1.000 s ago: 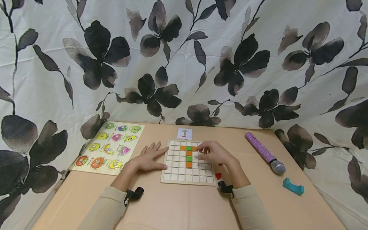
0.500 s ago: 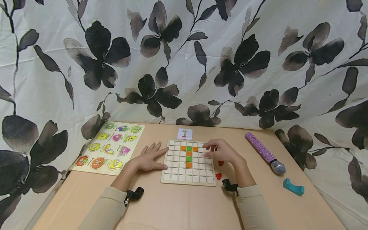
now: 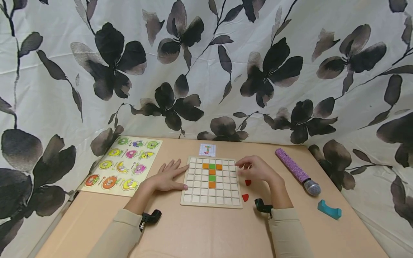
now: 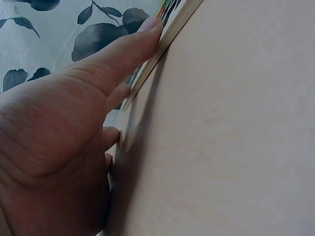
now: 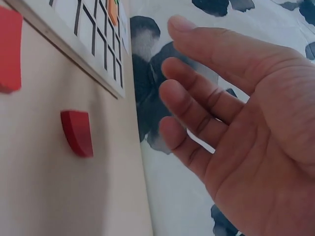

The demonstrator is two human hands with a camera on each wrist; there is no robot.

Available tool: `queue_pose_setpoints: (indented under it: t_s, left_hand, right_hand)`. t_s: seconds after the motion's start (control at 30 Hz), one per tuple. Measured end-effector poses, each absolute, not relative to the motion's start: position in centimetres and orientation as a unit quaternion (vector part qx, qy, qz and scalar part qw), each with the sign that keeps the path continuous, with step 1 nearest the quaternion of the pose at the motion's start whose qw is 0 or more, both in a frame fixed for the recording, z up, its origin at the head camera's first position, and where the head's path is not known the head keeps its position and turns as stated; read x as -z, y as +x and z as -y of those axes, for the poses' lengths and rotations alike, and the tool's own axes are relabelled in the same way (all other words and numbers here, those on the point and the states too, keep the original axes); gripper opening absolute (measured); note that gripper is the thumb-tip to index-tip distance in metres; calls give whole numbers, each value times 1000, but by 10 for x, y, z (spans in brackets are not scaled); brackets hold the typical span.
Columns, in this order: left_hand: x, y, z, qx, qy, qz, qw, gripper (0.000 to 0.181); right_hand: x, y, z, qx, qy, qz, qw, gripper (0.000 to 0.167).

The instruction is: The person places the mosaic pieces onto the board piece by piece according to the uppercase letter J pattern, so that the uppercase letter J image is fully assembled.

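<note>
The board (image 3: 211, 192) now shows its one o'clock orange tile (image 3: 219, 167) whole, the empty right hand (image 3: 258, 169), fingers apart, having moved toward two, the left hand (image 3: 166, 179) staying spread at nine.

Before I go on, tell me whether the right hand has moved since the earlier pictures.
Yes: judged against the grid board, the right hand has shifted rightward, toward the purple microphone.

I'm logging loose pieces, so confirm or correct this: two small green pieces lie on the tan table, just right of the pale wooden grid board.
Wrong colour: the head view shows two small red pieces, not green. They do lie on the tan table, just right of the pale wooden grid board.
</note>
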State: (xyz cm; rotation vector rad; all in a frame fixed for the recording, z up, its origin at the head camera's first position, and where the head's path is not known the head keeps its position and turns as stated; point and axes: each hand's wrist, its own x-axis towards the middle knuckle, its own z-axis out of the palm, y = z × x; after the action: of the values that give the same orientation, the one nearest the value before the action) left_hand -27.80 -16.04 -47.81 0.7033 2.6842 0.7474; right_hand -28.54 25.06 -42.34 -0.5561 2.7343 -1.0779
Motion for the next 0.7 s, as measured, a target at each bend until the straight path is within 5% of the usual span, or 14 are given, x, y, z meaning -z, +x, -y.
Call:
queue_pose_setpoints:
  t_s: [0.7]
  left_hand:
    - [477,-277,162,-259,242,-926,133,93]
  right_hand:
    - [437,-290,-280,349,-183,-898,196,23]
